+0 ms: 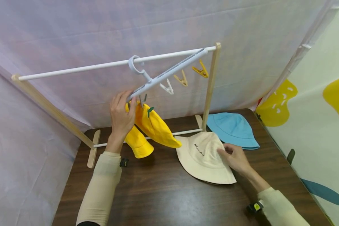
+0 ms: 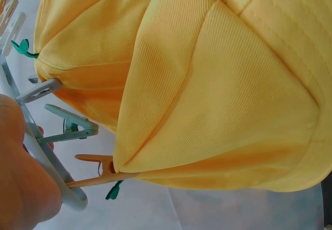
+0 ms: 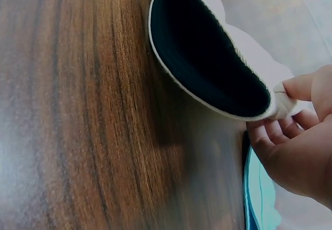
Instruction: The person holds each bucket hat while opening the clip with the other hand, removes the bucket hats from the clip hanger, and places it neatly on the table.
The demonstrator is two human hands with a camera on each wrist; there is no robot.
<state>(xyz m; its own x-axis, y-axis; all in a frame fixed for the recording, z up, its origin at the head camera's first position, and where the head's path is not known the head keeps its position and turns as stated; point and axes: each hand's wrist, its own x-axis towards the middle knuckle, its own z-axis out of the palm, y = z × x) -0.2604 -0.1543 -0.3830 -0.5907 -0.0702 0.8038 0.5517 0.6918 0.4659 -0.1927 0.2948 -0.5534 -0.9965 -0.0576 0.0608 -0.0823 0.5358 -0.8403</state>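
My left hand [image 1: 121,114] grips the low left end of a pale blue clip hanger [image 1: 172,72], which hooks over the rack's top bar and slants up to the right. Two yellow bucket hats [image 1: 158,128] [image 1: 139,146] with green sprouts dangle from that end. In the left wrist view a grey clip [image 2: 41,90] and an orange clip [image 2: 106,174] hold them, with a grey-green clip [image 2: 70,124] between. On the right, white [image 1: 167,88], beige [image 1: 181,79] and yellow clips [image 1: 201,69] hang without hats. My right hand [image 1: 237,158] pinches a cream bucket hat [image 1: 206,157] by its crown; its dark lining shows in the right wrist view.
A light blue bucket hat [image 1: 233,130] lies behind the cream one, at the back right of the brown table [image 1: 158,194]. The rack has a white top bar [image 1: 101,66], wooden posts [image 1: 56,113] and flat feet [image 1: 94,150]. Pale curtains [image 1: 172,25] stand close behind.
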